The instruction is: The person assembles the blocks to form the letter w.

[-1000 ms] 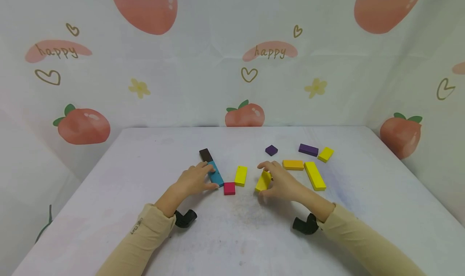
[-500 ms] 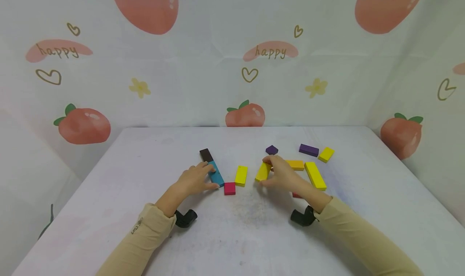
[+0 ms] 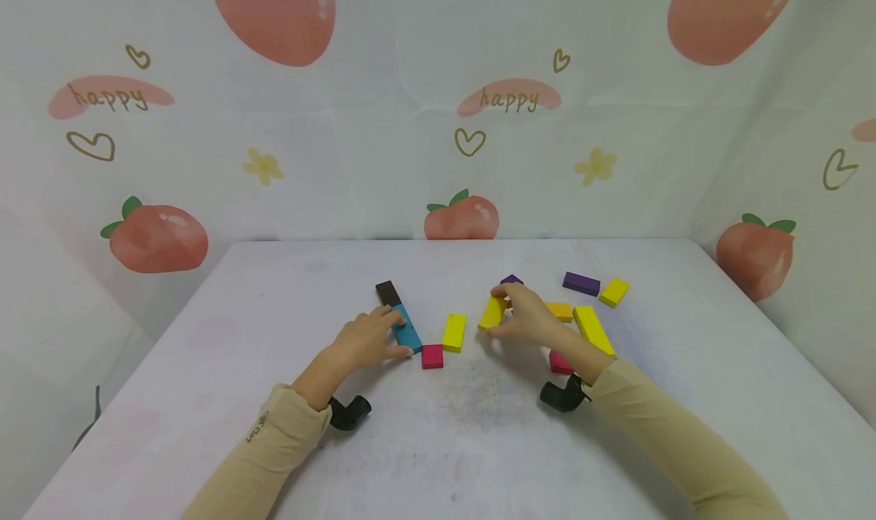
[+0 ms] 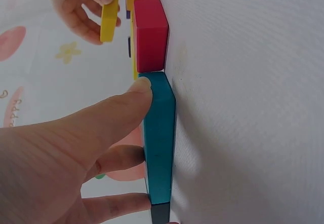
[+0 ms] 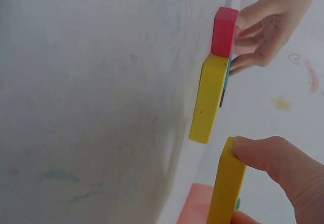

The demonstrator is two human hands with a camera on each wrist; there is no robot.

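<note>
My left hand (image 3: pixel 369 339) rests on a teal block (image 3: pixel 407 330) lying flat on the white table (image 3: pixel 274 330), thumb and fingers straight along it (image 4: pixel 158 143). A dark brown block (image 3: pixel 387 292) touches its far end and a red square block (image 3: pixel 432 356) sits at its near end. My right hand (image 3: pixel 527 318) pinches a yellow block (image 3: pixel 492 312) and holds it a little above the table; the right wrist view shows this block (image 5: pixel 225 183) between thumb and fingers. A second yellow block (image 3: pixel 454 331) lies flat beside the red one.
To the right lie a long yellow block (image 3: pixel 592 330), an orange block (image 3: pixel 561 311), a purple bar (image 3: pixel 581 283), a small yellow block (image 3: pixel 614 292), a purple square (image 3: pixel 510 280) and a pink-red block (image 3: pixel 560 363) by my right wrist. A peach-print backdrop stands behind.
My right hand lifted the yellow block off the table and carried it away from me and slightly left. A pink-red block came into view beneath that wrist. My left hand stayed put.
</note>
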